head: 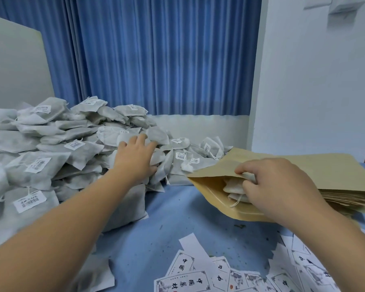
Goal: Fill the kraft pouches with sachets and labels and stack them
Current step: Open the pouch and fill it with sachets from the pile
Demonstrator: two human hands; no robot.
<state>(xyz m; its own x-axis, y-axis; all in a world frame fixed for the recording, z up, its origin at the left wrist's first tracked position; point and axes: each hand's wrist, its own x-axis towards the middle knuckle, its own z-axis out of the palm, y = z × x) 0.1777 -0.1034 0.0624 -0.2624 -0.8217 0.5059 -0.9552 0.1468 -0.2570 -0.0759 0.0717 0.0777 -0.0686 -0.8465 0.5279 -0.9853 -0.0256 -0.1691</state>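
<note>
A large heap of grey-white sachets (51, 148) with barcode tags covers the left of the blue table. My left hand (136, 153) lies on the heap's right slope, fingers curling around a sachet (159, 158). To the right, a kraft pouch (215, 199) lies open towards me on top of a stack of flat kraft pouches (335, 178). My right hand (276, 186) holds the pouch's upper lip up with the thumb, and its fingers press on several sachets (234, 187) inside the mouth. Printed paper labels (190, 277) lie scattered at the near edge.
A blue curtain (156, 55) hangs behind the table, with a white wall (314, 91) on the right and a pale board (15, 66) on the left. Bare blue tabletop (169, 209) shows between the heap, the pouch and the labels.
</note>
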